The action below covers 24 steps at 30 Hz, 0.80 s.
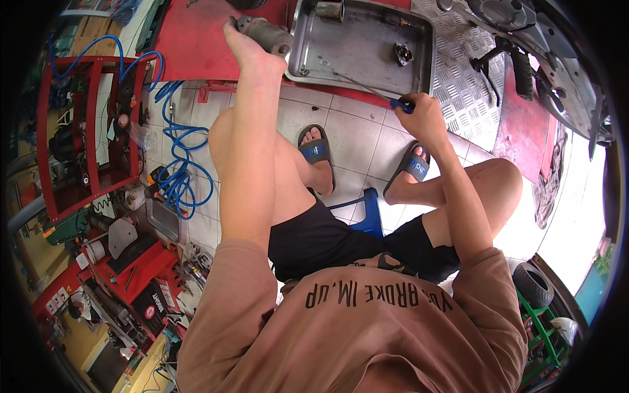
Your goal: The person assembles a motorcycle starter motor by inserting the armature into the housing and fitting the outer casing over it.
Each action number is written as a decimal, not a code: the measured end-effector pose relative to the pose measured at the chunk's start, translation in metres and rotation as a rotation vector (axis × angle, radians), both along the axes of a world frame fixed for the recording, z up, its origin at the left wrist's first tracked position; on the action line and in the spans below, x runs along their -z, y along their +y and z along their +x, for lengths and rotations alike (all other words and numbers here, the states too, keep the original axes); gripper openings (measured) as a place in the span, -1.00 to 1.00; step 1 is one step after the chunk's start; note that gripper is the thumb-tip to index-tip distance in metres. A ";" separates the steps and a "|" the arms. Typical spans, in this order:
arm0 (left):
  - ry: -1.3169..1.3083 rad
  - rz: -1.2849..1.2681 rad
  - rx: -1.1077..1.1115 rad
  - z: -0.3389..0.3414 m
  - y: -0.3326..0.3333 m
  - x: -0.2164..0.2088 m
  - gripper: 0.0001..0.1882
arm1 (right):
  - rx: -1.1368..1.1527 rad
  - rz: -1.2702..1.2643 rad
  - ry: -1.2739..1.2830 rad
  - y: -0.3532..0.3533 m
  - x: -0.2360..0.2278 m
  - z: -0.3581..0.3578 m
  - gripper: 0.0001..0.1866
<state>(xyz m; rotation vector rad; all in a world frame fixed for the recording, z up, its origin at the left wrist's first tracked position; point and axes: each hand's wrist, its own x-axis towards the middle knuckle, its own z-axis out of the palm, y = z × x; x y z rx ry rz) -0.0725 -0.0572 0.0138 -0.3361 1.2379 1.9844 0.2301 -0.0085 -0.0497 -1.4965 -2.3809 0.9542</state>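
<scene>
My left hand (244, 44) reaches out over the red surface, gripping a dull grey cylindrical metal part (267, 37) that looks like a small motor. Its fingers are partly hidden behind the part, next to the left wall of a metal tray (367, 49). At the tray's near right corner, my right hand (419, 114) is closed round the blue handle of a screwdriver (367, 89). The long shaft points left across the tray's near rim. Inside the tray lie a short metal cylinder (329, 10), a small dark and silver part (403, 55) and tiny pieces (324, 63).
A red platform (196, 39) and a diamond-plate panel (462, 72) flank the tray. Motorcycle parts (521, 65) stand at the right. Left, a coiled blue air hose (187, 177) lies on the tiles beside a red metal frame (95, 131). A blue stool (368, 213) shows between my legs.
</scene>
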 end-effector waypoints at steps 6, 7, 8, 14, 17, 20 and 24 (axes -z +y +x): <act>-0.020 0.020 0.018 -0.004 0.001 0.004 -0.52 | -0.003 0.017 -0.036 0.001 -0.003 0.005 -0.69; -0.017 0.032 0.022 -0.004 0.001 0.005 -0.52 | 0.001 0.022 -0.042 0.001 -0.004 0.005 -0.69; -0.013 0.044 0.027 -0.005 0.001 0.006 -0.53 | -0.007 0.053 0.023 0.001 -0.005 0.004 -0.70; 0.007 0.013 0.018 -0.005 0.003 0.008 -0.53 | 0.000 0.122 0.110 0.002 -0.010 0.003 -0.71; 0.000 -0.018 0.006 -0.002 0.003 0.006 -0.53 | -0.010 0.125 0.070 0.006 -0.010 0.007 -0.70; 0.005 -0.037 0.003 0.000 0.003 0.004 -0.53 | -0.026 0.114 0.040 0.010 -0.005 0.007 -0.69; 0.004 -0.004 0.026 -0.001 0.002 0.004 -0.53 | -0.009 0.068 -0.011 0.014 0.002 0.004 -0.68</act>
